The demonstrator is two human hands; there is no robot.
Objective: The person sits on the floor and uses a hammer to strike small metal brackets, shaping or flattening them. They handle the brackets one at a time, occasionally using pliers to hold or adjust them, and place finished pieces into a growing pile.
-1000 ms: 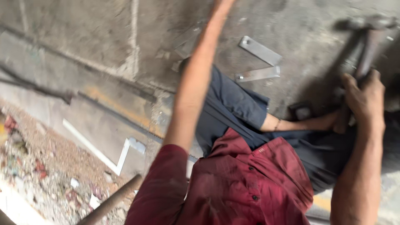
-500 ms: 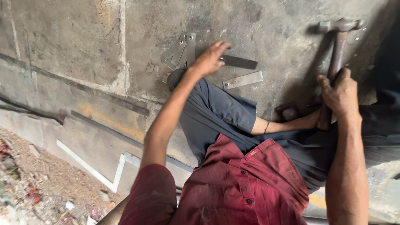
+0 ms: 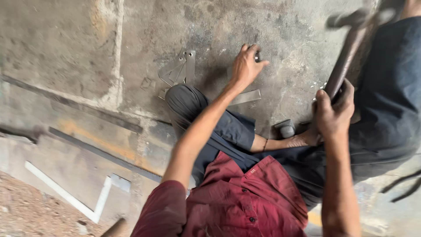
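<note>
Left hand [image 3: 246, 66] pinched a small dark metal piece [image 3: 256, 55] against the concrete floor [image 3: 66, 52]. Right hand [image 3: 333, 112] was clenched round the hammer [image 3: 346, 57] handle, head raised, blurred. Flat steel strip [image 3: 245, 97] lay just below left wrist; more plates [image 3: 180, 70] left of it. Hammer looked heavy, rigid: grip low on handle.

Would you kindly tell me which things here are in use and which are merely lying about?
In use:
hammer, gripped by the right hand
flat metal strip, beneath the left hand

Lying about:
pile of holed metal plates
small metal block by the foot
white L-shaped piece
</note>
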